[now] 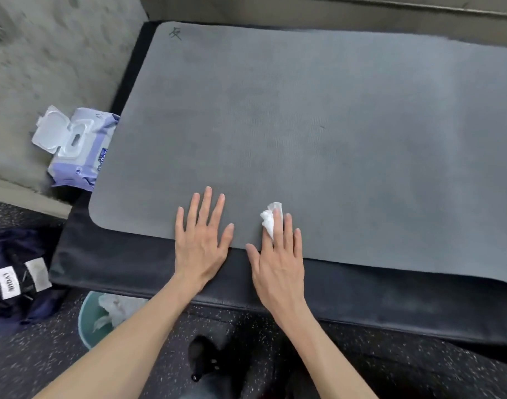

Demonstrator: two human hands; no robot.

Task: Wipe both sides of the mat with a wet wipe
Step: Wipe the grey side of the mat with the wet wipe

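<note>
I see the flat grey rubber mat point(304, 133) lying on a black padded cushion point(125, 266). At the mat's near edge my left hand point(202, 240) lies flat with fingers spread wide, holding nothing. My right hand point(278, 260) presses a crumpled white wet wipe point(271, 218) under its fingers on the mat. Left of the mat, a purple wipes pack point(79, 151) has its lid open. Below the mat, a teal bin point(86, 318) holds used wipes, partly hidden by my left arm.
</note>
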